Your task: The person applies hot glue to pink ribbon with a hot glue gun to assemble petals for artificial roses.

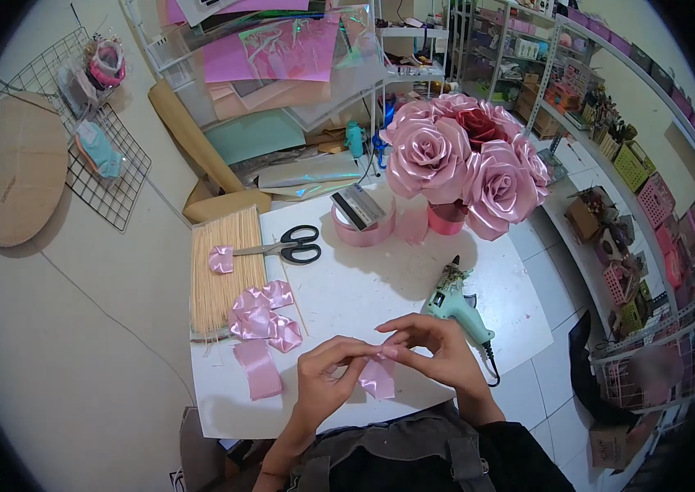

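Observation:
A small piece of pink satin ribbon [378,378] hangs between my two hands, above the front of the white table. My left hand [333,373] pinches its upper edge with thumb and forefinger. From the other side my right hand [429,348] grips the same edge, thumb against fingers, close to the left fingertips. Left of my hands lie a stack of flat cut ribbon pieces [257,371] and a pile of folded pink petals [259,316]. A mint-green glue gun [458,307] lies just beyond my right hand.
Black-handled scissors [298,244] rest partly over a bundle of wooden sticks [220,283], near a single folded petal [221,259]. Farther back are a ribbon roll [364,234] with a small box on it and a bouquet of satin roses [470,156]. Shelves [610,205] line the right.

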The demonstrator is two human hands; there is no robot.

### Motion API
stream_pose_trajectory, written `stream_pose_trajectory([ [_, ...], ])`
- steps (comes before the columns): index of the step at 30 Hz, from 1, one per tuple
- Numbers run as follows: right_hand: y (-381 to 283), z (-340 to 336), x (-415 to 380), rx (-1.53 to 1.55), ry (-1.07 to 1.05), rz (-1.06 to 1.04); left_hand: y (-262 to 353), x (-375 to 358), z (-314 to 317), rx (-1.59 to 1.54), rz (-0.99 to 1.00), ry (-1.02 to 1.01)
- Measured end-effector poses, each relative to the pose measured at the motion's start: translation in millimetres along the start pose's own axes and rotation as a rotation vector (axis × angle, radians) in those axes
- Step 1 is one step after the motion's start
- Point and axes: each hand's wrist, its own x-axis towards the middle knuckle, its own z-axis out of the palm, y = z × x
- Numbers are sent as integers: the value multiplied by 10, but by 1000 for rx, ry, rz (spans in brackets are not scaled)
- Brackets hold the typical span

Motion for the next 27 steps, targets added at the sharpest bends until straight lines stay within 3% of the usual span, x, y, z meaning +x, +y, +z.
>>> stream_pose_trajectory([
  [9,58,41,1,68,69,-66,48,-6,0,-227,-74,-50],
  [18,80,91,8,90,96,-94,30,-15,31,-182,-244,37],
  [27,118,111,17,97,136,-60,21,-24,38,-82,-195,85],
])
